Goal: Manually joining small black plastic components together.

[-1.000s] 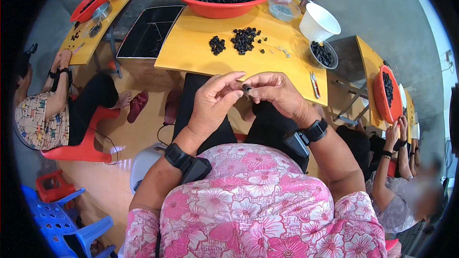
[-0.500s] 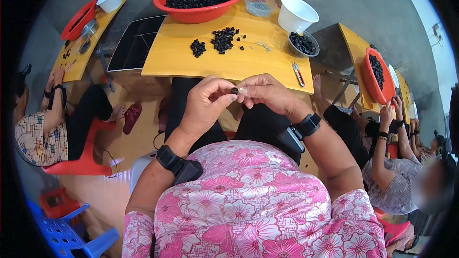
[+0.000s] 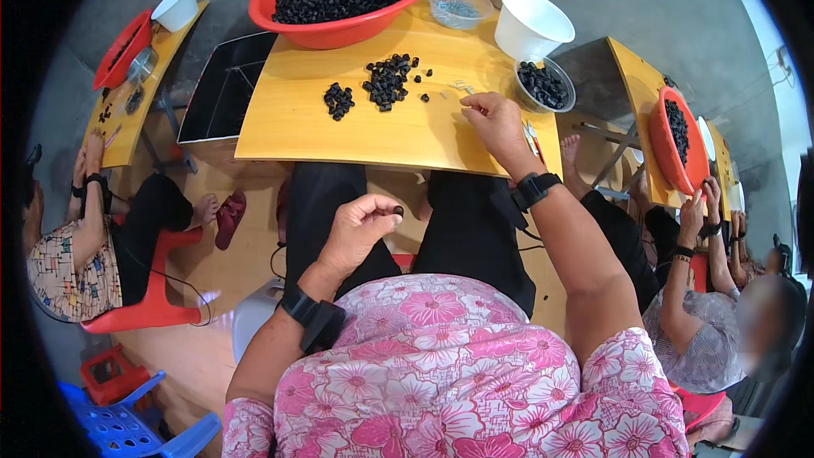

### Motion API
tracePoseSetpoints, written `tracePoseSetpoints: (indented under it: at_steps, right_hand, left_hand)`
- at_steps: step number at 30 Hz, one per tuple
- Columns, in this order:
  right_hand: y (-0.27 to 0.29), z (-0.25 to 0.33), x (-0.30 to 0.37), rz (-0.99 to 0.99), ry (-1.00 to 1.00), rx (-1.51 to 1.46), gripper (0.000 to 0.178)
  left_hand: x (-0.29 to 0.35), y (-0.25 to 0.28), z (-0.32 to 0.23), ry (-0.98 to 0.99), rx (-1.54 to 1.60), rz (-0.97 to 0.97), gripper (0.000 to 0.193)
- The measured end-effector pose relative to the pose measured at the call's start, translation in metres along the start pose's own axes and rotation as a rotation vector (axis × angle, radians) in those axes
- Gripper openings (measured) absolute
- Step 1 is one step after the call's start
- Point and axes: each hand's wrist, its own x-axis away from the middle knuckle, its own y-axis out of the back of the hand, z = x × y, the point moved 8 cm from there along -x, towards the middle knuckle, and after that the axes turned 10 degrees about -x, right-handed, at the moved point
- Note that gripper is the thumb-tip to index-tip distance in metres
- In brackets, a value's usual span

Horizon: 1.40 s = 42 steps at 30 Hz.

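My left hand [image 3: 354,233] is raised above my lap, thumb and forefinger pinching a small black plastic piece [image 3: 398,211]. My right hand [image 3: 498,125] reaches over the right side of the yellow table [image 3: 288,131], fingers bent and their tips slightly apart. Just beyond those fingertips lie a few small pale pins [image 3: 462,86]. Two loose heaps of black pieces like the held one, a larger heap [image 3: 387,83] and a smaller heap [image 3: 338,101], are left of the right hand. Partly behind that hand lie small snips [image 3: 534,142] with red on the handle.
A large red basin [image 3: 263,13] full of black pieces stands at the back left. At the back right are a tub of pins [image 3: 460,10], a white bucket [image 3: 532,25] and a clear bowl [image 3: 543,86] of black pieces. Other people sit at tables on both sides.
My hands have parted. The right has moved forward and right over the table; the left has dropped back toward my lap, keeping the black piece. The view has shifted slightly.
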Motion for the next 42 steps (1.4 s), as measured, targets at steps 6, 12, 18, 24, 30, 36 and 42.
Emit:
tracePoseSetpoints:
  at_steps: [6, 12, 18, 24, 30, 36, 42]
  right_hand:
    - [-0.03, 0.005, -0.026, 0.036, 0.116, 0.302, 0.021]
    - [-0.041, 0.011, -0.027, 0.06, 0.069, 0.438, 0.019]
    - [-0.04, 0.019, -0.027, 0.026, 0.093, 0.438, 0.015]
    - [-0.037, 0.014, -0.019, 0.0, 0.142, 0.427, 0.013]
    - [-0.029, 0.02, 0.005, 0.026, 0.145, 0.354, 0.012]
    - [-0.01, 0.095, 0.046, 0.092, 0.281, 0.121, 0.011]
    - [0.002, 0.177, 0.094, 0.203, 0.431, 0.0, 0.013]
  left_hand:
    - [-0.004, 0.0, 0.005, 0.014, 0.006, 0.027, 0.011]
    - [-0.007, 0.007, 0.007, 0.045, 0.08, 0.019, 0.012]
    - [-0.007, 0.009, 0.004, 0.049, 0.088, 0.037, 0.012]
    - [-0.005, 0.008, 0.001, -0.006, 0.108, 0.032, 0.012]
    - [0.001, 0.009, 0.004, -0.06, 0.072, -0.003, 0.01]
    - [0.009, 0.01, -0.011, -0.104, -0.015, -0.016, 0.009]
    - [0.028, 0.005, -0.064, -0.208, -0.11, 0.005, 0.01]
